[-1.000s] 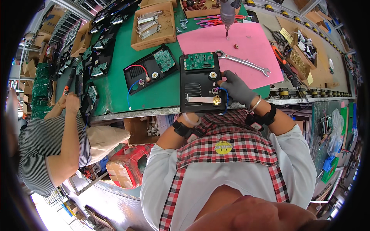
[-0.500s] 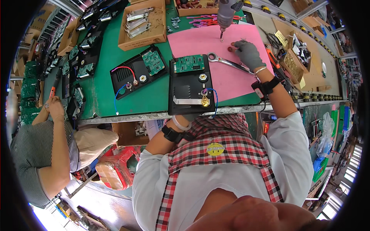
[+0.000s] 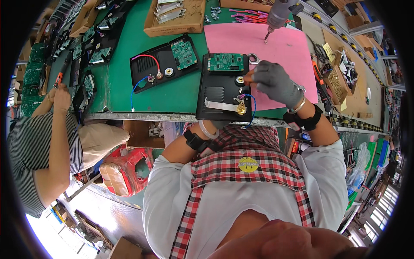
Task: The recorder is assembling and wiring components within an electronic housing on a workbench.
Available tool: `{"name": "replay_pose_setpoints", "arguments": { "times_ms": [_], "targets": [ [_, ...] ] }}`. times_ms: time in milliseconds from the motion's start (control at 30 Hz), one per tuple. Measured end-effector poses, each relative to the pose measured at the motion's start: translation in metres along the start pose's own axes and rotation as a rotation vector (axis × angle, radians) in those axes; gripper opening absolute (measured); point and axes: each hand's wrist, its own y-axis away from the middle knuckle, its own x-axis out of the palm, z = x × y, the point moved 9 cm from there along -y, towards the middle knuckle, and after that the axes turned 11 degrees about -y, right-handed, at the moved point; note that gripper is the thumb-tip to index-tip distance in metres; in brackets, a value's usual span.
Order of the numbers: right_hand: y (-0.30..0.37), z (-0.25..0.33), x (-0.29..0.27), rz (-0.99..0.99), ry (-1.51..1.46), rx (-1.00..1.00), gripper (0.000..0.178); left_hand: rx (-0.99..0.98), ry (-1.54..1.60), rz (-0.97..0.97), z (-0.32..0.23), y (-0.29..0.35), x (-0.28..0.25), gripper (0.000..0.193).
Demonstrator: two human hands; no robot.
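One black panel (image 3: 221,93) was set at the near edge of the green bench (image 3: 125,82), its near side overhanging the metal lip; open green surface was left to its left, up to a second black panel (image 3: 164,69) lying tilted farther left. One pink mat (image 3: 280,47) was spread to the right and far side, largely bare. One green circuit board (image 3: 225,62) was mounted on the far end of the near panel, and two brass terminals (image 3: 239,80) were counted on it. The right hand (image 3: 271,82), gloved in grey, was held over the panel's right edge, fingertips pinched together on a small reddish piece (image 3: 248,78) just beside the far terminal. The left hand was hidden under the panel's near edge; only its wrist (image 3: 202,136) was seen, so its grip could not be told. One hanging screwdriver (image 3: 278,15) was suspended over the mat.
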Motion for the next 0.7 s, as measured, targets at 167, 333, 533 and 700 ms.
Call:
{"name": "replay_pose_setpoints", "arguments": {
  "times_ms": [167,333,533,700],
  "targets": [
    [-0.003,0.001,0.025,0.066,0.047,-0.033,0.023,0.033,-0.026,-0.015,-0.003,0.009,0.002,0.039],
    [-0.009,0.003,0.028,0.178,0.066,0.043,0.022,0.067,-0.051,-0.025,-0.006,0.011,0.002,0.039],
    [-0.013,0.002,0.035,0.252,0.055,0.16,0.019,0.081,-0.066,-0.036,-0.006,-0.006,-0.001,0.04],
    [-0.017,-0.011,0.045,0.368,0.051,0.228,0.014,0.085,-0.079,-0.047,-0.005,-0.009,0.0,0.04]
  ]
}}
